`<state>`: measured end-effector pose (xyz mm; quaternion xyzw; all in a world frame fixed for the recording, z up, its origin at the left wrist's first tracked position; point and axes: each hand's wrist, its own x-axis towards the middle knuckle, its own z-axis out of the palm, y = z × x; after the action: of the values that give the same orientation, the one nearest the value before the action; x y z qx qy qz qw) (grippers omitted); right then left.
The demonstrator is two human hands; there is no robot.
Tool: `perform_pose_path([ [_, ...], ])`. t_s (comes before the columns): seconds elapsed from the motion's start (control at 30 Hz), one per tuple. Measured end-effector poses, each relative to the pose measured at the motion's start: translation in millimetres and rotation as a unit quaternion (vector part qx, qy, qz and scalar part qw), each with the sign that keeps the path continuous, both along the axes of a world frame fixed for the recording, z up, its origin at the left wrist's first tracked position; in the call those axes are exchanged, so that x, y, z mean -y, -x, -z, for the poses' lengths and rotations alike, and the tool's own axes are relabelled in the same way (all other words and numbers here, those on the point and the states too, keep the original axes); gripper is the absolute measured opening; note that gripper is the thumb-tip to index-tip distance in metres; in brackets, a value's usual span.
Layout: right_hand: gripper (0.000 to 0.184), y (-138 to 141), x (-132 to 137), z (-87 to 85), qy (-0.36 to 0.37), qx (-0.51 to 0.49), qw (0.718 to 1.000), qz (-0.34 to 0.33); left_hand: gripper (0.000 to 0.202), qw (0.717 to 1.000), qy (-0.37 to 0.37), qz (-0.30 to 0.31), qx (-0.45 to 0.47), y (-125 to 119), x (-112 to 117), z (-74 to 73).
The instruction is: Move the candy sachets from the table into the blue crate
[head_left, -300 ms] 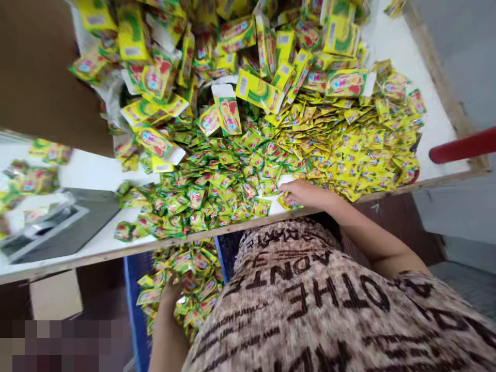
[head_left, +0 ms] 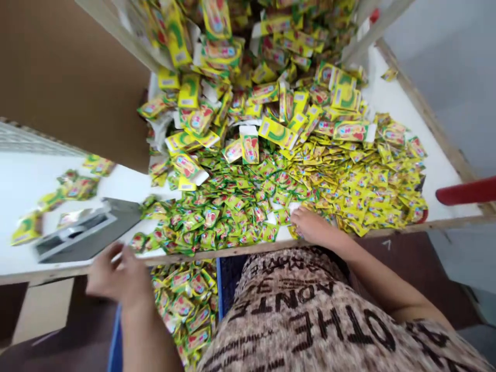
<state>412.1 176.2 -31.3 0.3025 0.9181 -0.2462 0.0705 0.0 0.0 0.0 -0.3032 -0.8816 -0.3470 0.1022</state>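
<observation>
At the table's front edge my right hand (head_left: 313, 226) rests with its fingers curled together over a small yellow sachet (head_left: 295, 232). Green sachets (head_left: 232, 209) spread to its left, and a heap of yellow sachets (head_left: 364, 191) lies to its right. My left hand (head_left: 118, 274) is blurred, in front of the table edge and above a blue crate (head_left: 220, 287). Its fingers are loosely bent with a gap between them, and no packet shows in it. Yellow-green packets (head_left: 197, 287) fill the crate below.
Small printed boxes (head_left: 277, 132), some with flaps raised, pile up behind the sachets. A large brown carton (head_left: 73, 77) stands at the left. Near it lies a grey tray-like device (head_left: 85, 232). A red bar (head_left: 467, 191) juts in from the right.
My left hand has risen from the packets in the crate to the table edge, moving left. My right hand stays at the same sachets. The view has tilted up somewhat.
</observation>
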Motion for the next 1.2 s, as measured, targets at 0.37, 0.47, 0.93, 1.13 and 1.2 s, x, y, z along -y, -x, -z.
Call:
perform_pose_path([
  [0.37,0.019,-30.3,25.9,9.0,0.047,-0.055,0.985,0.155,0.046,0.943,-0.045,0.276,0.179,-138.6,-311.2,19.7],
  [0.47,0.020,-35.9,16.1,8.0,0.064,-0.230,0.917,0.319,0.021,0.924,-0.111,0.286,0.229,-148.7,-301.1,17.4],
  [0.93,0.020,19.9,-15.7,-16.9,-0.089,-0.259,0.944,0.185,0.015,0.782,0.008,0.414,0.466,-235.9,-121.5,57.8],
  [1.13,0.019,18.6,-14.9,-41.6,-0.043,-0.086,0.979,0.180,0.011,0.782,0.027,0.416,0.463,-241.9,-111.4,68.2],
  [1.2,0.023,20.5,-13.1,-48.3,-0.042,-0.066,0.984,0.161,0.010,0.788,0.024,0.405,0.463,-245.6,-106.1,69.4],
])
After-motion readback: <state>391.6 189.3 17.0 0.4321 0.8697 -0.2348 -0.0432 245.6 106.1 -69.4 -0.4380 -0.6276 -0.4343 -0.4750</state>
